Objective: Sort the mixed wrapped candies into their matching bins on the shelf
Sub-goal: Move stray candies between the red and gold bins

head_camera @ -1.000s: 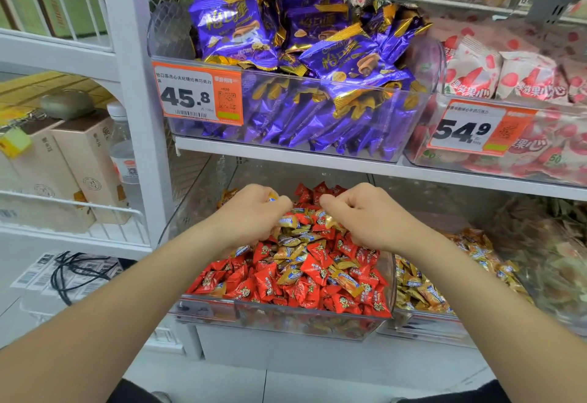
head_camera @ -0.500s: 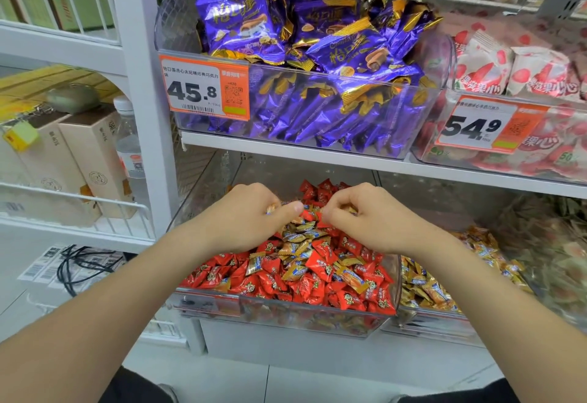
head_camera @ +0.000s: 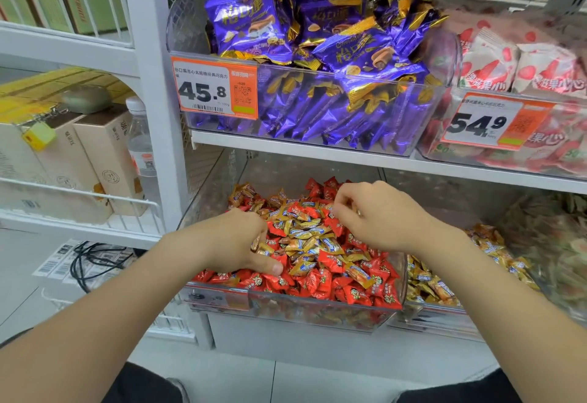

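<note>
A clear bin (head_camera: 286, 305) on the lower shelf holds a heap of mixed red candies (head_camera: 355, 291) and gold candies (head_camera: 305, 234). My left hand (head_camera: 232, 240) lies on the left side of the heap, its fingers curled round a few gold candies with the thumb pressed on red ones. At the heap's back right, my right hand (head_camera: 381, 218) has its fingers curled and pinches a small gold candy. Just to the right stands a second clear bin (head_camera: 425, 317) filled with gold candies only.
The shelf board (head_camera: 317, 151) hangs close above my hands and carries a bin of purple packets (head_camera: 317, 94) and a bin of pink-white packets (head_camera: 508, 129). A white upright post (head_camera: 158, 116) stands left. A bin of greenish candies (head_camera: 552, 243) sits at far right.
My hands have drawn apart. The left one slid down and left over the heap and now holds gold candies; the right one stayed at the back right.
</note>
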Motion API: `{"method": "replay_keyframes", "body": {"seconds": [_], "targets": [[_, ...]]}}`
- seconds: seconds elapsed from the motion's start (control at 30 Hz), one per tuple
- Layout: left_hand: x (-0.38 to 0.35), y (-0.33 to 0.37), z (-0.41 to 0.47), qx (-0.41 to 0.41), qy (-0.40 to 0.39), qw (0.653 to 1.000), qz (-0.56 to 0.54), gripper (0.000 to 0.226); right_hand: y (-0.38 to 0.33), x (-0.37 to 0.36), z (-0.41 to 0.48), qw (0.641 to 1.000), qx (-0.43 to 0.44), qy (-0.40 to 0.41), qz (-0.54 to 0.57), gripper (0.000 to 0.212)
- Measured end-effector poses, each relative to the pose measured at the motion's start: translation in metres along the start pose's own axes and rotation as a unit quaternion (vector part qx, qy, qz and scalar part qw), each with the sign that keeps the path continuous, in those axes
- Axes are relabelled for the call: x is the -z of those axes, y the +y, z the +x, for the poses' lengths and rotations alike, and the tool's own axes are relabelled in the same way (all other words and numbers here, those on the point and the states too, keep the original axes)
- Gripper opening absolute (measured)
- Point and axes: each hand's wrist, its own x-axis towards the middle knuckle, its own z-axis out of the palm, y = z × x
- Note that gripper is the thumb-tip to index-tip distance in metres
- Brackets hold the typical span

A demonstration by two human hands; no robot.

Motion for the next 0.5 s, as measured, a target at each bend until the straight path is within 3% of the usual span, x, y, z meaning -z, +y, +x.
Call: {"method": "replay_keyframes", "body": {"seconds": [0.17, 0.23, 0.3, 0.37, 0.5], "targets": [[-0.003, 0.014, 0.004, -0.025, 0.046, 0.999, -0.001, 0.043, -0.001, 0.014, -0.011, 0.988, 0.012, -0.129, 0.084, 0.028], [-0.004, 0.018, 0.006, -0.042, 0.086, 0.995, -0.032, 0.030, 0.003, 0.014, -0.016, 0.986, 0.019, -0.146, 0.073, 0.032], [-0.003, 0.022, 0.008, -0.057, 0.104, 0.991, -0.065, 0.018, 0.006, 0.014, -0.019, 0.986, 0.014, -0.148, 0.071, 0.023], [-0.001, 0.027, 0.007, -0.089, 0.106, 0.987, -0.087, 0.029, 0.008, 0.017, -0.023, 0.985, 0.006, -0.159, 0.071, 0.022], [-0.001, 0.034, 0.008, -0.161, 0.082, 0.978, -0.107, 0.016, 0.009, 0.016, -0.032, 0.979, -0.016, -0.205, -0.001, 0.061]]}}
